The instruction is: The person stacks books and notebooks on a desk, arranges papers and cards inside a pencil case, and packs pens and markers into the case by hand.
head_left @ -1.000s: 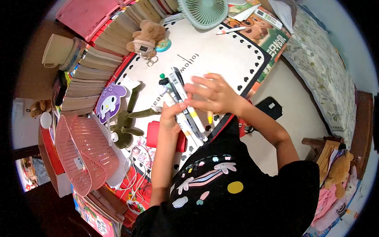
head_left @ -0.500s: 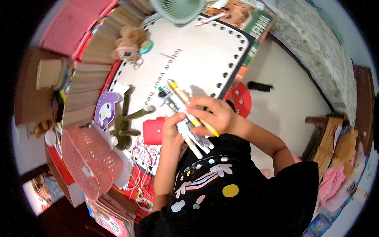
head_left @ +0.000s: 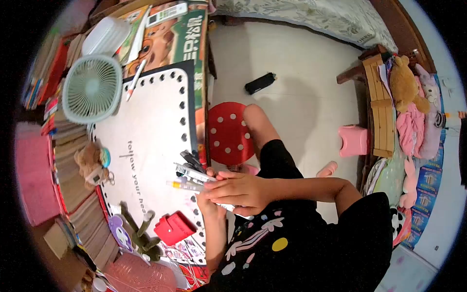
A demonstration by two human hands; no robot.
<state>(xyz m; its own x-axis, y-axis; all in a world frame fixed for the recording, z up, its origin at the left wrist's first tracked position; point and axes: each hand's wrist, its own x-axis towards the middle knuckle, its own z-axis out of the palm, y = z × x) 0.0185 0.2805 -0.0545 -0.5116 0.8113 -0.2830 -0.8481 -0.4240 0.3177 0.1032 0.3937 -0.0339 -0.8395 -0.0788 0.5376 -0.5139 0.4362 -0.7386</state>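
Note:
Both hands meet around a bundle of markers [head_left: 190, 172] above the desk's near edge. My left hand [head_left: 211, 208] is closed around the bundle from below, its fingers partly hidden. Over the top lies my right hand [head_left: 239, 191], fingers together and wrapped on the same markers. White barrels with barcodes, dark caps and one marker with a yellow band [head_left: 176, 185] stick out to the left. White ends show below my right hand. Nearest on the desk is the white mat [head_left: 158, 114] with black hearts along its border.
A red wallet [head_left: 175, 228], teddy keychain [head_left: 90, 164] and pale green round slatted object [head_left: 92, 89] are on the desk. A white pen [head_left: 136, 79] lies at the mat's far end. A red dotted stool [head_left: 228, 121] and black pouch [head_left: 260, 83] are on the floor side.
The view has swung right, showing more floor. My right hand has gone from pinching a yellow marker to lying flat-fingered over the bundle; the markers now point left.

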